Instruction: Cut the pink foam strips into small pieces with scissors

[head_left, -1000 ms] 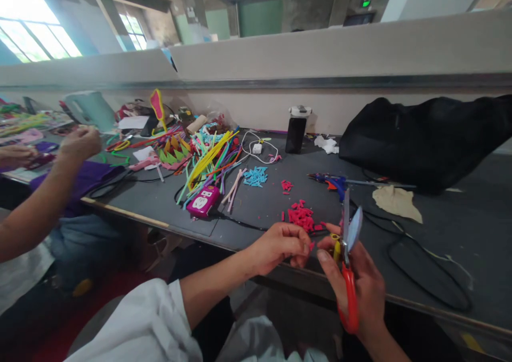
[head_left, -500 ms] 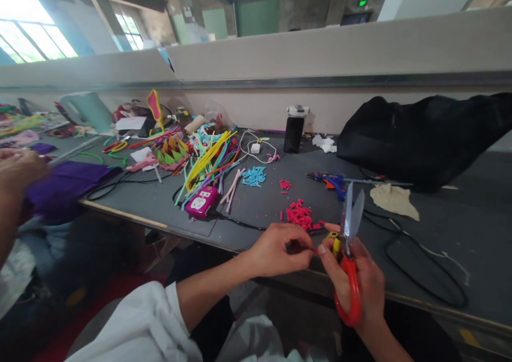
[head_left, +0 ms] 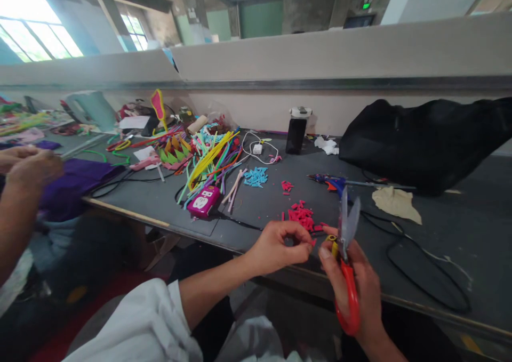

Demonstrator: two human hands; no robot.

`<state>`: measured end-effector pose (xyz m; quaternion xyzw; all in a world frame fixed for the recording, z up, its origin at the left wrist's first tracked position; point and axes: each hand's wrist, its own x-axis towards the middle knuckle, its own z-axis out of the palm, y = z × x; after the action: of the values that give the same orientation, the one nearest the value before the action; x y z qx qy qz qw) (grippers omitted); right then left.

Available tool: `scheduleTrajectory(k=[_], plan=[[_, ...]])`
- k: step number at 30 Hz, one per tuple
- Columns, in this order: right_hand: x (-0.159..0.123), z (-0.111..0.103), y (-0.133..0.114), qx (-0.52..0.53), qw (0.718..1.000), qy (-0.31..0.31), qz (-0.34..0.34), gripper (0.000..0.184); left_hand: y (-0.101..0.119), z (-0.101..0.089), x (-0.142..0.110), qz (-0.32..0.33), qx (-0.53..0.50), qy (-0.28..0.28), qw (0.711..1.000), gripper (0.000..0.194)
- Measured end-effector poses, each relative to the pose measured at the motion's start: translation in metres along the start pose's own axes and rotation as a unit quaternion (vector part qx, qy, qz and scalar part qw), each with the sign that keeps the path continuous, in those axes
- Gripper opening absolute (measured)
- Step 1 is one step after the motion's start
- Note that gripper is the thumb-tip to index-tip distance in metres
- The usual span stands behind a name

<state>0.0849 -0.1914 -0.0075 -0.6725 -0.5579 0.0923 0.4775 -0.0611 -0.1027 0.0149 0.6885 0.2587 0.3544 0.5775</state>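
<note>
My left hand (head_left: 276, 247) is closed in a pinch at the table's front edge, with a small red piece (head_left: 313, 242) at its fingertips. Close beside it, my right hand (head_left: 366, 284) is wrapped around red-handled scissors (head_left: 350, 303), whose parted blades point up. A small yellow item (head_left: 332, 243), its kind unclear, shows between the thumb and fingers of that same hand. Just beyond both hands lies a pile of short red pieces (head_left: 301, 215), with a smaller red cluster (head_left: 287, 186) behind it. Short blue pieces (head_left: 256, 177) form another heap farther left.
A blue glue gun (head_left: 334, 182) and a beige scrap (head_left: 397, 203) lie to the right, before a black bag (head_left: 416, 143). Colourful fuzzy stems (head_left: 212, 159) and a purple box (head_left: 204, 201) with a cable are left. Another person's hands (head_left: 30, 165) work at far left.
My hands have moved slightly apart, and the red piece now shows at my left fingertips, away from the right thumb. The scissors have shifted a little left and down.
</note>
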Motion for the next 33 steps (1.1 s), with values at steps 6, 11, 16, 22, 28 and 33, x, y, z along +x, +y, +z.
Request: scheduleTrajectory(k=[6,11,16,22,28,33], plan=[[-0.008,0.019,0.007,-0.040,0.997,0.015,-0.072,0.040,0.007,-0.002,0.002,-0.063,-0.258,0.081,0.961,0.014],[-0.012,0.025,0.005,-0.048,0.995,-0.009,-0.082,0.039,0.008,-0.001,0.002,-0.055,-0.315,0.104,0.942,0.011],[-0.011,0.026,0.005,-0.058,0.995,-0.006,-0.083,0.039,0.009,0.002,0.000,-0.044,-0.317,0.102,0.942,0.011],[-0.011,0.025,0.006,-0.077,0.995,0.000,-0.070,0.037,0.009,0.005,-0.002,-0.034,-0.315,0.104,0.943,0.014],[-0.014,0.023,0.008,-0.084,0.993,0.002,-0.083,0.033,0.006,0.004,-0.001,-0.036,-0.296,0.123,0.946,0.013],[-0.016,0.025,0.014,-0.084,0.992,-0.007,-0.098,0.033,0.007,0.004,-0.001,-0.042,-0.291,0.125,0.948,0.013]])
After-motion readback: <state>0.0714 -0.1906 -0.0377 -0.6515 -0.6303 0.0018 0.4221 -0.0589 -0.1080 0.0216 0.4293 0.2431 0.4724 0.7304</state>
